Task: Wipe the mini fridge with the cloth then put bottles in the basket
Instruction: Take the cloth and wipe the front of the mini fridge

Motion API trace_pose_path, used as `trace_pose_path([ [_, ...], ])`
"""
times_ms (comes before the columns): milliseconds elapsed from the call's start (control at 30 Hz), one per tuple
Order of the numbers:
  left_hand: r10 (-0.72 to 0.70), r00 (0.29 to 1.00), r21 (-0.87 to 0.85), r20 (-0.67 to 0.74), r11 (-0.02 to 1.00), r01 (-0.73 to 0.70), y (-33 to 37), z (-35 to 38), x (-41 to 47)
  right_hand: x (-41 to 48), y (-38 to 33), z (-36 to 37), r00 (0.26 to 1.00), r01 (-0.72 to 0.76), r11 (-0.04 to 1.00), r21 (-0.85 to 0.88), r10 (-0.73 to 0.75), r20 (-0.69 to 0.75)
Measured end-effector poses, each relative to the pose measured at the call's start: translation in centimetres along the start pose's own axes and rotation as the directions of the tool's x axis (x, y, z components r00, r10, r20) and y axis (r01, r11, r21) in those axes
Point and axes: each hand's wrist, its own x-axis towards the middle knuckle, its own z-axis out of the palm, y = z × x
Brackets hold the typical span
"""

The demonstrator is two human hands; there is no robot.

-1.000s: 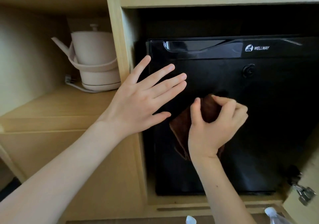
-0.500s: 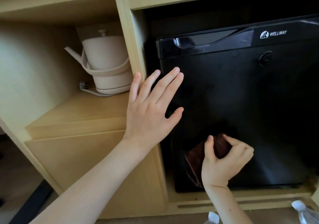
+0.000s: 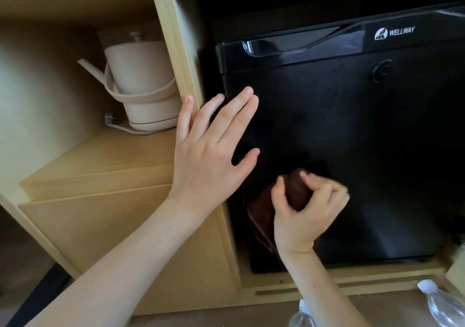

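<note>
Two hands: both at the mini fridge (image 3: pixel 352 150) door.
Right hand (image 3: pixel 305 216): fingers curled tight around the brown cloth (image 3: pixel 264 216), pressing it on the lower left of the door.
Left hand (image 3: pixel 211 155): flat, fingers spread, holding nothing, against the door's left edge and the wooden cabinet (image 3: pixel 176 57).
Bottles: two capped tops, bottle (image 3: pixel 439 304) and second bottle (image 3: pixel 300 316), on the floor below.
Kettle (image 3: pixel 143 87): on the left shelf.

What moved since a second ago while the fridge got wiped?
The right hand slid the brown cloth down the fridge door to its lower part. The left hand, open, shifted toward the door's left edge. The kettle stayed put.
</note>
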Motion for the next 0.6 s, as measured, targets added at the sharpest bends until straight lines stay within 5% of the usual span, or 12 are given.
trace_pose_path([
  [133,-0.003,1.000,0.002,-0.001,1.000,0.003,0.1,0.0,0.0,-3.3,1.7,-1.1,0.995,-0.025,0.999,-0.028,0.028,0.093],
  [433,0.002,1.000,0.003,0.003,1.000,-0.002,0.2,-0.2,0.0,1.5,-3.1,2.0,1.000,-0.006,0.998,0.059,0.008,-0.030],
  [600,0.017,1.000,0.018,-0.002,1.000,-0.017,0.1,0.0,-0.2,-0.8,-1.0,0.9,0.998,0.056,0.997,0.049,-0.058,0.039],
])
